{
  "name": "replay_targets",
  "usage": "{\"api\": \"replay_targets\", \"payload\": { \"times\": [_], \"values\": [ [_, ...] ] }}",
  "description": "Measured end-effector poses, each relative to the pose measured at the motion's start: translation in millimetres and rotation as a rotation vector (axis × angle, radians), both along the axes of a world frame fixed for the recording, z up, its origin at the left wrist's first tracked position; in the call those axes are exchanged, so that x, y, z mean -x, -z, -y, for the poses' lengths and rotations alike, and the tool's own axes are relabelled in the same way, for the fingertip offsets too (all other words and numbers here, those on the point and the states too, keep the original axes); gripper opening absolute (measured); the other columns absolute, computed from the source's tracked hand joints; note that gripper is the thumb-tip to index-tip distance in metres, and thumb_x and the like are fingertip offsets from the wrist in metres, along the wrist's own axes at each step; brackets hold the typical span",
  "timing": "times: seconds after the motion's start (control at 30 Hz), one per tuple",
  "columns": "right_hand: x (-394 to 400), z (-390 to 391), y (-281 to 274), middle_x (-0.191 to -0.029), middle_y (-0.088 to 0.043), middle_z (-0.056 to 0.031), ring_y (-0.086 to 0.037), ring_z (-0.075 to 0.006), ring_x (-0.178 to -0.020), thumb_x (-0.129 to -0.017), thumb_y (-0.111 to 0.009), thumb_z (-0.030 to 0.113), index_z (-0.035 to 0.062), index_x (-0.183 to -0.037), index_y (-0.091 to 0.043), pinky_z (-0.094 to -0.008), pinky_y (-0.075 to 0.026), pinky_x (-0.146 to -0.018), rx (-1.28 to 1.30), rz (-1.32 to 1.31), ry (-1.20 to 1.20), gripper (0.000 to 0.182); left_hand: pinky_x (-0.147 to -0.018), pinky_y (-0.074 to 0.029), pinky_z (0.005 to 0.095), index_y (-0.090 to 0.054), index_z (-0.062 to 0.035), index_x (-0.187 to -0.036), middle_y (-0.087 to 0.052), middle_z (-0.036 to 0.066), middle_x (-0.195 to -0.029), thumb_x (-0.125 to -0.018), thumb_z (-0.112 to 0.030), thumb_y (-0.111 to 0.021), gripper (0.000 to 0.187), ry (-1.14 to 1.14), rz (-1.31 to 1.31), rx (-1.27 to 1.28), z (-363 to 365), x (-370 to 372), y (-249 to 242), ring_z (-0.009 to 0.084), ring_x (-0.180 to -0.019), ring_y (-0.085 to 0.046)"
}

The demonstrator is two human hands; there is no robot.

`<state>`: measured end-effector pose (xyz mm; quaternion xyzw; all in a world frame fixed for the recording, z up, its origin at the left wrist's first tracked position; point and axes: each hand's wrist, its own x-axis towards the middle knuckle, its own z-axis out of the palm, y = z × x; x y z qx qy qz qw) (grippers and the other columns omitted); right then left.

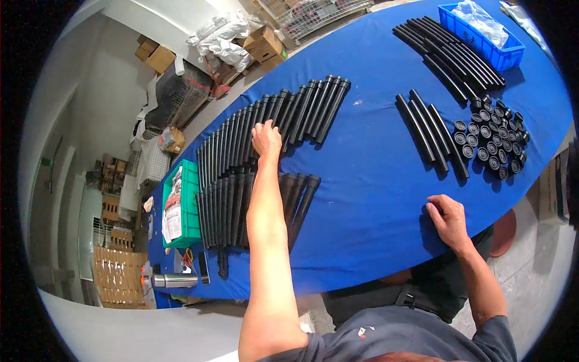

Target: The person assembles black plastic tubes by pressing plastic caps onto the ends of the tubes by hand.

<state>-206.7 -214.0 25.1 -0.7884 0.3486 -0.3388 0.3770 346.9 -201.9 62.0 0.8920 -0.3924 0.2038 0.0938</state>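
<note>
My left hand [266, 139] reaches out over the far row of black tubes [242, 133]. Its fingers are bent and closed on a black tube, which the hand partly covers. These tubes have a wider cap-like piece at their upper end. Nearer to me lies a second row of capped black tubes [232, 205], partly behind my left forearm. My right hand [447, 218] rests near the table's front edge, fingers curled in, with nothing seen in it. Beyond it are three loose plain tubes [429, 133] and a cluster of round black caps [496, 136].
More plain black tubes [449, 54] lie at the far right beside a blue crate [506, 57] with clear plastic. A green crate [192, 205] holding paper stands at left. A metal flask [176, 280] is on the blue tablecloth [362, 211]. Cartons [264, 45] stand beyond the table.
</note>
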Motion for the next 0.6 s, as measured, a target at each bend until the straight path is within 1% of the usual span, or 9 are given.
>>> {"api": "replay_targets", "payload": {
  "times": [0.1, 0.2, 0.3, 0.4, 0.6],
  "values": [
    [0, -1, -4, -0.082, -0.067, -0.0164, -0.066, -0.0288, -0.068, -0.093, -0.07, 0.009, -0.0021, -0.1, -0.068, -0.0363, -0.051, -0.062, -0.002, -0.009, -0.001, 0.014, -0.102, -0.048, 0.0464, -0.07, -0.0175, -0.127, -0.065, 0.011, -0.12, -0.092, -0.02, -0.072, 0.036, 0.003, -0.07, 0.103, -4, -10, 11, 0.0333, -0.119, -0.057],
    [0, -1, -2, -0.082, -0.067, -0.0163, -0.066, -0.0291, -0.069, -0.093, -0.07, 0.01, -0.002, -0.1, -0.068, -0.0366, -0.051, -0.063, -0.007, -0.028, 0.003, 0.014, -0.102, -0.048, 0.0453, -0.072, -0.0175, -0.126, -0.065, 0.011, -0.12, -0.091, -0.017, -0.073, 0.035, -0.031, -0.051, 0.14, 0, -11, 17, 0.0325, -0.119, -0.057],
    [0, 0, 2, -0.082, -0.067, -0.0162, -0.067, -0.0294, -0.07, -0.093, -0.07, 0.01, -0.0019, -0.1, -0.068, -0.0369, -0.051, -0.064, -0.022, -0.026, 0.011, 0.014, -0.103, -0.048, 0.0445, -0.072, -0.0175, -0.125, -0.065, 0.011, -0.12, -0.091, -0.017, -0.073, 0.034, -0.072, -0.072, 0.182, 3, -12, 18, 0.0315, -0.119, -0.058],
    [0, -1, 0, -0.082, -0.067, -0.0162, -0.066, -0.0292, -0.069, -0.093, -0.07, 0.01, -0.0019, -0.099, -0.068, -0.0371, -0.051, -0.063, -0.007, -0.012, 0.009, 0.014, -0.101, -0.048, 0.0476, -0.072, -0.0194, -0.127, -0.066, 0.009, -0.119, -0.091, -0.018, -0.073, 0.036, -0.053, -0.057, 0.184, 3, -15, 21, 0.0312, -0.119, -0.058],
    [1, 0, -1, -0.081, -0.066, -0.0158, -0.065, -0.0283, -0.068, -0.093, -0.07, 0.01, -0.0019, -0.1, -0.068, -0.0367, -0.05, -0.063, -0.011, -0.033, 0.006, 0.014, -0.102, -0.048, 0.0475, -0.072, -0.0151, -0.124, -0.066, 0.008, -0.122, -0.091, -0.018, -0.072, 0.033, -0.066, -0.022, 0.152, -1, 1, 13, 0.0312, -0.12, -0.057]
  ]
}}
